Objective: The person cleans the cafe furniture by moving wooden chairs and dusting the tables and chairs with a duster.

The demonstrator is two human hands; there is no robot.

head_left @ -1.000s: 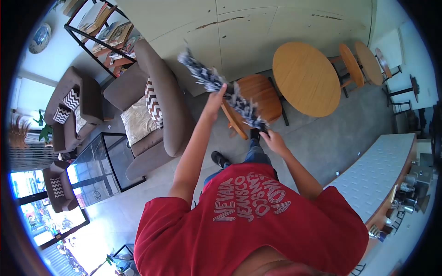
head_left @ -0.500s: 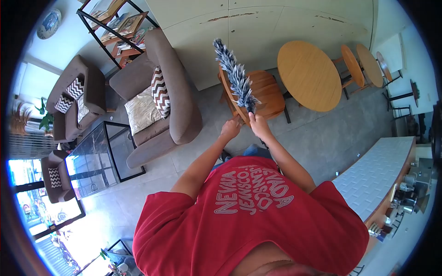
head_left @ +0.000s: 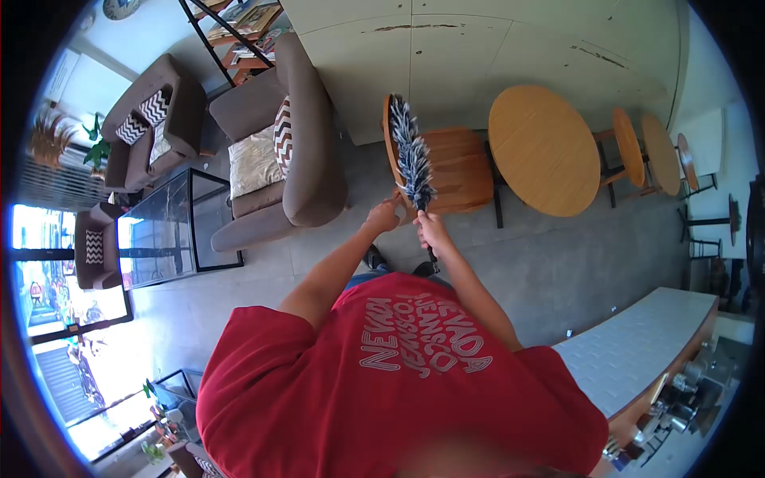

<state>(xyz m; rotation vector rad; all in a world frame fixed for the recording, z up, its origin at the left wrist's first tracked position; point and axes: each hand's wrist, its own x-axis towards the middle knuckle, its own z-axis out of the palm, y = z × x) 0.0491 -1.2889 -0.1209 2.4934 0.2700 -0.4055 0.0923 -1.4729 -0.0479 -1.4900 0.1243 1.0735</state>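
The right hand point(head_left: 431, 230) grips the fluffy grey-and-white feather-like duster point(head_left: 413, 155) along the backrest point(head_left: 390, 137) of the brown wooden chair point(head_left: 460, 167); the left hand point(head_left: 384, 216) (grip unclear) is at its near end, perhaps steadying it.

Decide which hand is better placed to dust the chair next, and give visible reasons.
Probably the right hand: it holds the duster, which overlaps the back of the chair in this view. The left hand, near the chair's edge, holds no duster.

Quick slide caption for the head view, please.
The right hand holds a fluffy duster along the backrest of a wooden chair, the left hand at the backrest's near end.
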